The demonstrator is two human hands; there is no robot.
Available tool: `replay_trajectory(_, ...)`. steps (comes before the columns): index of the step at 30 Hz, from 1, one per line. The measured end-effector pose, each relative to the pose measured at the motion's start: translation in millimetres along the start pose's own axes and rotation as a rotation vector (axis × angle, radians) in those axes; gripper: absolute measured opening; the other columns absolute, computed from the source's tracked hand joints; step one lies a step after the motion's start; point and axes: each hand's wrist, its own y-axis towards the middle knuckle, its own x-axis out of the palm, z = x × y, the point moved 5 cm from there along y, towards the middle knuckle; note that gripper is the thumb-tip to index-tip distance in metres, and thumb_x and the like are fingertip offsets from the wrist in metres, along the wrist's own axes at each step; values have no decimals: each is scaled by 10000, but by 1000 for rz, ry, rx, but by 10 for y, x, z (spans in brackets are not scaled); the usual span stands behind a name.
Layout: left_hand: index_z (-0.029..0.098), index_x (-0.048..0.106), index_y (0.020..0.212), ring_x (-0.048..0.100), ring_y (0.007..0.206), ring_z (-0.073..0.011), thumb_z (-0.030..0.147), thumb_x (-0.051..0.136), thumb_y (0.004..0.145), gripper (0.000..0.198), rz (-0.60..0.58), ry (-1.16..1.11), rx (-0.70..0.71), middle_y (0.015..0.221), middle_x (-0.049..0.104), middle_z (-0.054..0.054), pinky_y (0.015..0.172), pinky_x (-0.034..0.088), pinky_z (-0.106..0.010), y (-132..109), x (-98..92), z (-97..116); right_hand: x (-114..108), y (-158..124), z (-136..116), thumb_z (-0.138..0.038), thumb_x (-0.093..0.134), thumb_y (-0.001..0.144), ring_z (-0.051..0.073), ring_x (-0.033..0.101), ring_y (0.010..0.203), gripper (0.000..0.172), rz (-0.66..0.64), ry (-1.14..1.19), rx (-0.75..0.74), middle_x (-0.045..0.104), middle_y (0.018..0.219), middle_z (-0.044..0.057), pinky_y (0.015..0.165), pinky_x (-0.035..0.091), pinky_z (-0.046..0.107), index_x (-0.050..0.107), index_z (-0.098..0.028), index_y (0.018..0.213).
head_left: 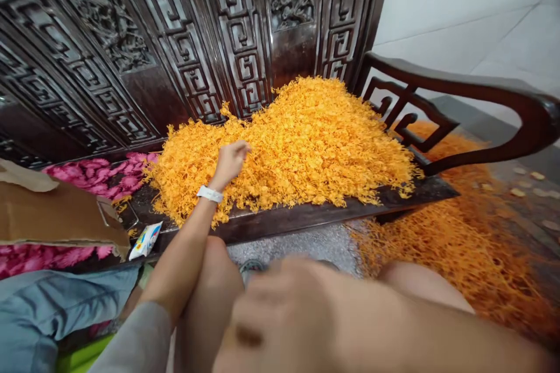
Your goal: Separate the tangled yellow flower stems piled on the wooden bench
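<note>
My left hand (232, 161), with a white band around the wrist, reaches over the front of a large heap of small yellow-orange flower-like pieces (315, 140). Its fingers are curled together; whether anything is pinched in them is too small to tell. The heap lies on a dark wooden bench (262, 222). Close to the camera, above my lap, my right hand (275, 315) is blurred, its fingers bent inward like a fist. What it holds, if anything, is hidden.
Pink petal-like pieces (98, 176) and a cardboard box (56, 213) occupy the bench's left. A small white packet (146, 240) lies near the box. Orange stringy pieces (455, 245) cover the floor at right, beside the curved armrest (472, 90). Someone's jeans-clad leg (65, 303) is at left.
</note>
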Motion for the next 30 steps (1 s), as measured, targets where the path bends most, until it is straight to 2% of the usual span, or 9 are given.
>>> replay_trajectory(2,223,701,807,544,635,-153,305,688,968,182,243,-227,-127,682,633,-15,658,397,-271,87,-236,-110,40,68,-21,-343,768,855,122,455,450,264,101,67,70,562,540,-45,379,326,261,633,-262,643)
replay_trajectory(4,232,682,888,521,603,-124,436,702,988,228,396,-362,-158,705,624,4,608,389,-245,101,-378,-28,-223,156,182,-454,718,909,122,464,457,299,354,93,152,539,524,-50,374,390,234,677,-253,692)
replay_trajectory(7,234,639,958,481,570,-91,544,665,1017,317,495,-429,-177,726,593,24,574,387,-228,38,-439,203,-792,227,688,-522,534,1029,111,455,506,436,719,185,235,555,569,-33,407,440,197,704,-196,795)
replay_trajectory(9,231,630,1015,447,548,-77,633,617,1022,403,526,-454,-231,724,562,33,546,367,-227,-9,-434,257,-1007,263,1040,-476,495,1058,121,469,527,409,827,412,278,590,633,10,428,445,216,682,-188,836)
replay_trajectory(13,227,633,1061,394,517,-76,748,574,986,530,561,-458,-338,728,544,36,510,319,-257,-75,-434,133,-932,324,1402,-413,579,1016,130,501,576,234,824,841,341,640,804,63,470,418,254,622,-201,926)
replay_trajectory(18,240,652,1082,467,579,-93,679,565,1029,451,434,-548,-320,809,633,-14,555,366,-267,-113,-322,40,-728,383,1340,-390,720,981,118,557,686,219,852,633,312,656,904,49,548,444,224,625,-197,945)
replay_trajectory(22,244,627,998,489,547,-118,559,636,1036,318,424,-286,-261,686,601,14,569,356,-290,-124,-279,136,-624,484,1340,-633,681,979,146,579,655,443,670,759,324,629,797,50,542,466,256,648,-192,988)
replay_trajectory(25,239,654,942,524,570,-143,477,698,1017,254,393,-53,-125,596,514,30,601,345,-294,-134,-255,284,-602,493,1357,-676,661,974,153,578,642,497,602,742,326,609,757,52,545,457,264,673,-181,1010)
replay_trajectory(30,228,656,875,397,514,-123,482,744,986,290,375,38,-26,545,377,56,561,253,-289,-171,-243,383,-544,476,1415,-623,672,982,160,558,668,448,441,316,345,630,738,58,619,442,290,681,-182,906)
